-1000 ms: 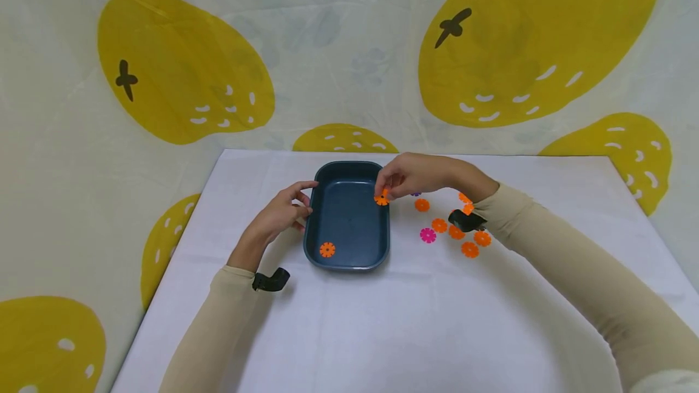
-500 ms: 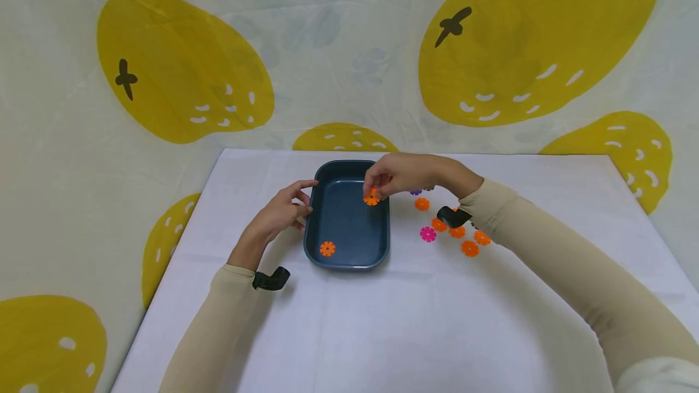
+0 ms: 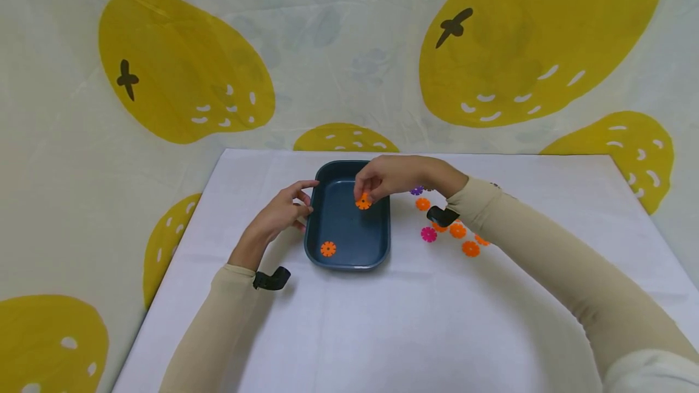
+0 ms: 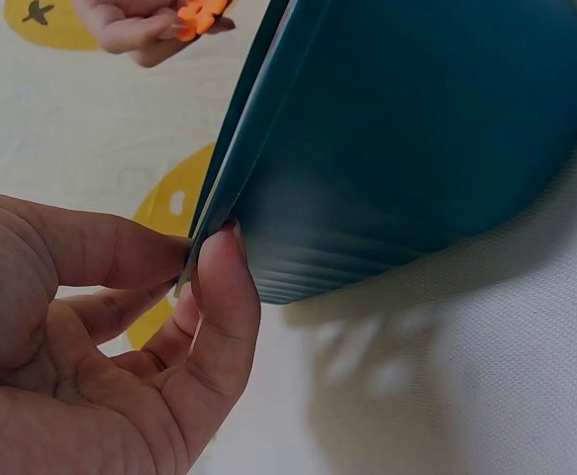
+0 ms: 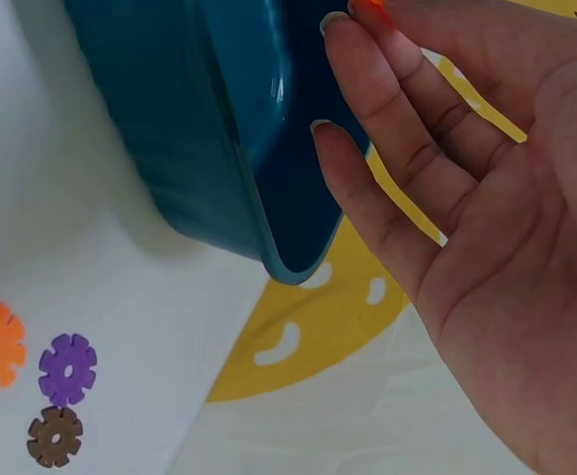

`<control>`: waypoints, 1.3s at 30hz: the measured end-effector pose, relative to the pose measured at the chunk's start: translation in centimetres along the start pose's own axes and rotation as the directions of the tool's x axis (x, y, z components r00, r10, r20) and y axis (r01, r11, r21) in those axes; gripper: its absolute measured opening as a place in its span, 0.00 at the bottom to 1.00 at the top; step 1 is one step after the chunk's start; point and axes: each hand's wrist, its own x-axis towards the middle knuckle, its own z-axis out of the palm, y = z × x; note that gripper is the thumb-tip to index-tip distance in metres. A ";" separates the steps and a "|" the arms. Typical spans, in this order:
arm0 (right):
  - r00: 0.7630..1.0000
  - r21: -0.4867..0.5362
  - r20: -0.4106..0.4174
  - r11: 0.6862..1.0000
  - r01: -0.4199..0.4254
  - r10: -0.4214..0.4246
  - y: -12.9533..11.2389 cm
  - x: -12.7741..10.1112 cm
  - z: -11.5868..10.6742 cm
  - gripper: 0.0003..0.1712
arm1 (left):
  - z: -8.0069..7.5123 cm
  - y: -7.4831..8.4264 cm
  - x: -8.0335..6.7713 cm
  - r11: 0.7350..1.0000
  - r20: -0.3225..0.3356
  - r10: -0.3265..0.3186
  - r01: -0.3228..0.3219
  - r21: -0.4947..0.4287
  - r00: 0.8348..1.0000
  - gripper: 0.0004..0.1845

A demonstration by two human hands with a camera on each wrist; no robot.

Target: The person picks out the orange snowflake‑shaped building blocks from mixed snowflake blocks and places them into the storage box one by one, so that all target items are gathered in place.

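A dark blue tray stands on the white table. My left hand pinches its left rim; in the left wrist view, the thumb and fingers close around the edge. Over the tray's inside, my right hand holds an orange notched disc between thumb and fingertips. Another orange disc lies flat in the tray's near left corner. In the right wrist view only a sliver of the held disc shows at the top edge.
Several loose notched discs lie right of the tray, among them a magenta disc, an orange disc, a purple disc and a brown disc. My right forearm partly covers them. A patterned cloth hangs behind the table.
My right hand has moved left with the orange disc, from the tray's right rim to over its inside. The left hand and the tray have stayed put.
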 end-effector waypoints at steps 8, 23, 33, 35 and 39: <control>0.999 -0.047 0.018 0.998 0.034 -0.033 -0.1 1.2 0.2 0.10 | 0.1 0.1 -0.2 1.000 -0.003 -0.005 0.005 -0.003 1.000 0.35; 0.994 -0.109 0.095 0.992 0.055 -0.045 -0.6 3.2 0.4 0.10 | 0.0 0.0 -0.2 1.000 0.009 0.004 -0.004 0.003 1.000 0.35; 0.988 -0.199 0.139 0.975 0.095 -0.068 -1.1 4.5 0.7 0.12 | -0.1 0.0 -0.1 1.000 0.022 0.024 -0.024 -0.004 0.999 0.37; 0.986 -0.204 0.156 0.975 0.092 -0.061 -1.2 4.8 0.8 0.13 | -0.1 -0.1 0.0 1.000 0.023 0.022 -0.022 -0.004 1.000 0.37; 0.981 -0.210 0.189 0.974 0.079 -0.039 -1.2 5.3 1.1 0.13 | -0.2 -0.1 0.1 1.000 0.025 0.022 -0.022 -0.003 0.999 0.37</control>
